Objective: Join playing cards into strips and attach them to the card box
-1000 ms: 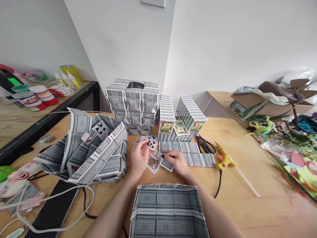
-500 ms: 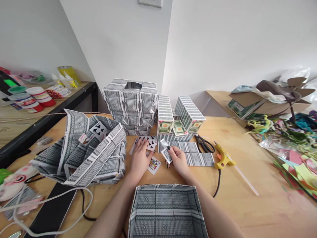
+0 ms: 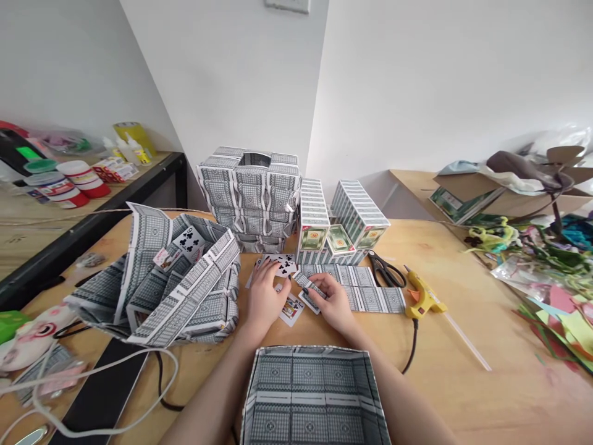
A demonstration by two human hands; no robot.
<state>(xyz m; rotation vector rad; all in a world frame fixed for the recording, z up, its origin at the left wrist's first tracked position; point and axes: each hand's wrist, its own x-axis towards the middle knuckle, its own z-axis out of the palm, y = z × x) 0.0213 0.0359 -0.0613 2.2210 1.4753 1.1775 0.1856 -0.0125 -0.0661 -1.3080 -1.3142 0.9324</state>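
My left hand (image 3: 266,295) rests fingers-down on a small pile of face-up playing cards (image 3: 283,264), touching a clubs card. My right hand (image 3: 330,300) pinches a grey-backed card (image 3: 309,290) and holds it low over the table, just right of a face-up court card (image 3: 291,308). A row of face-down cards (image 3: 370,290) lies beyond my right hand. Between my forearms, at the near edge, stands an open box made of cards (image 3: 315,395).
A collapsed card structure (image 3: 171,284) lies to the left, a taller card box (image 3: 250,191) and stacked card packs (image 3: 338,225) behind. Scissors (image 3: 386,269) and a yellow glue gun (image 3: 424,296) lie to the right. Craft scraps (image 3: 546,266) crowd the right, cables (image 3: 106,395) the near left.
My right hand lifted the grey-backed card upright, then brought it back down flat near the table. My left hand slid a little over the face-up cards.
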